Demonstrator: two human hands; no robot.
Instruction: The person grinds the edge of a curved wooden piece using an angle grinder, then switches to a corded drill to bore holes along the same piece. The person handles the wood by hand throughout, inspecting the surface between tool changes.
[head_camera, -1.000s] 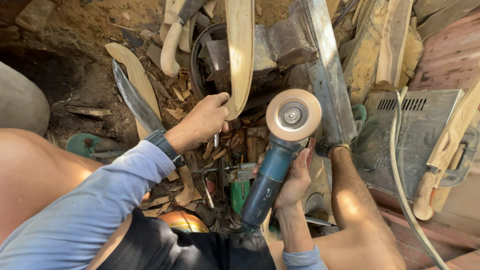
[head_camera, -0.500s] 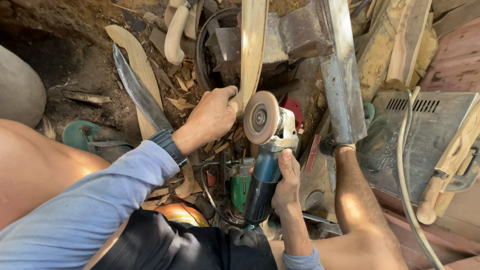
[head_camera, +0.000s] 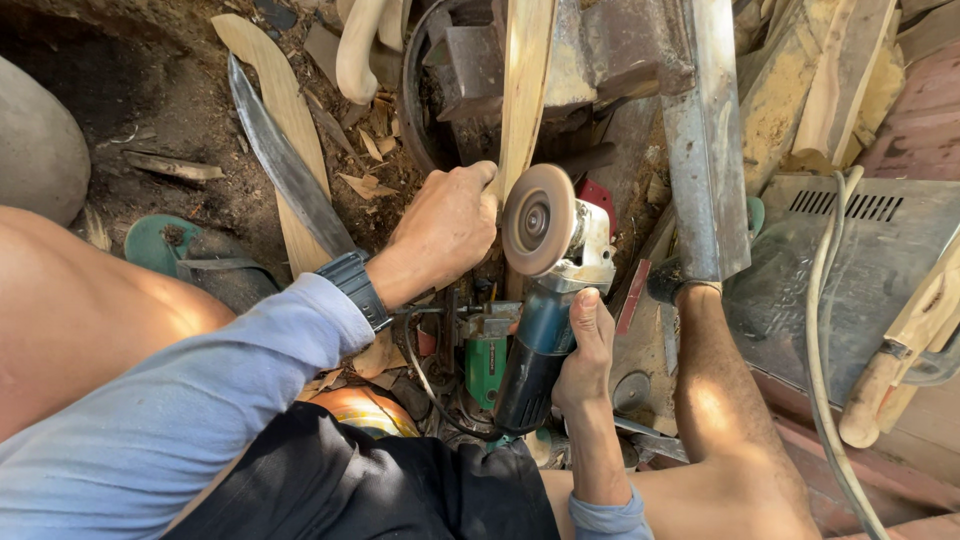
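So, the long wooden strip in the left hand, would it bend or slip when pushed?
The wooden strip looks thin, so probably light and slightly springy. Its bare surface seems unlikely to slip from the left hand.

A long curved blade (head_camera: 290, 170) is laid across a pale wooden offcut (head_camera: 262, 60). A grey metal case (head_camera: 850, 270) with a cable (head_camera: 822, 300) is seen beside wooden handles (head_camera: 900, 350).
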